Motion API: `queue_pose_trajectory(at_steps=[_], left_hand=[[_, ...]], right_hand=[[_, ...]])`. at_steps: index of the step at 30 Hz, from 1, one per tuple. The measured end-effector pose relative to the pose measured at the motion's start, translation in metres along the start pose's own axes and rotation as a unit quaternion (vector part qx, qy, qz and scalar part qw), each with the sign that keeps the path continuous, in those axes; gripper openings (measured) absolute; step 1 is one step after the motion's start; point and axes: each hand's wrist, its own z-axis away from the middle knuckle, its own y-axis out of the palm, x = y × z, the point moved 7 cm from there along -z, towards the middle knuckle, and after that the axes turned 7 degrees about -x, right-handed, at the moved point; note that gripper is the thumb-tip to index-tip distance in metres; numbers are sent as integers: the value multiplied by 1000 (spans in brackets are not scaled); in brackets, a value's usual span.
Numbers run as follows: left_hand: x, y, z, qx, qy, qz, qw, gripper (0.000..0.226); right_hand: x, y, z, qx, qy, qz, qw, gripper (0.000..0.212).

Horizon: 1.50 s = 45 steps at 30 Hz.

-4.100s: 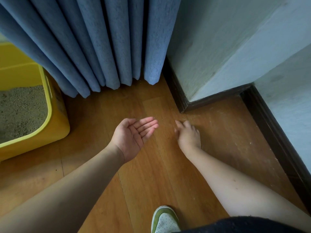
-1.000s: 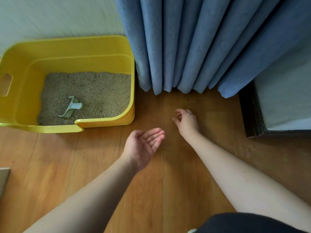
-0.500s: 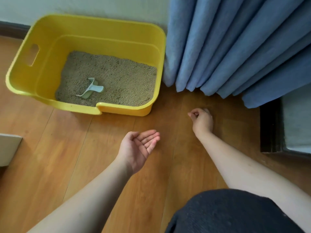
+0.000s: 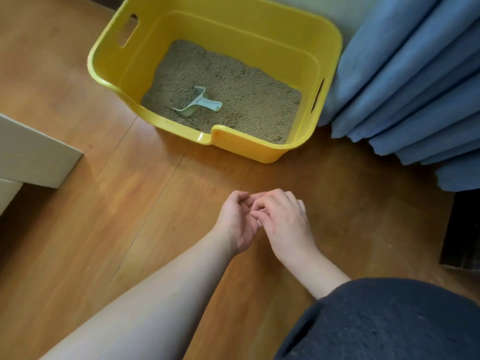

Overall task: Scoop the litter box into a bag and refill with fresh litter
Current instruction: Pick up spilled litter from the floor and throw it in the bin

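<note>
A yellow litter box [image 4: 259,151] stands on the wooden floor by the wall, partly filled with beige litter [image 4: 246,81]. A pale blue-green scoop [image 4: 197,103] lies in the litter near the box's low front lip. Both hands meet over the floor in front of the box. My left hand [image 4: 235,222] is cupped palm up with its fingers curled. My right hand [image 4: 284,219] has its fingers bunched, their tips resting in the left palm. Whatever lies between the two hands is hidden. No bag is in view.
Blue curtains [image 4: 405,87] hang to the floor right of the box and touch its side. A white furniture corner [image 4: 33,152] juts in at the left. A dark baseboard [image 4: 465,229] runs at the right edge. My knee in dark grey cloth [image 4: 389,320] fills the lower right.
My right hand has left the floor near the curtain and come over to my left palm. The left fingers have curled up. The view has swung left, bringing the whole box into sight.
</note>
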Motion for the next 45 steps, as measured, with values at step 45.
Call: queue_pose_trajectory(at_steps=[45], left_hand=[[-62,-106,14,-70,86,100,989,49]], right_hand=[[8,88,-63,25,37,-7,999,7]])
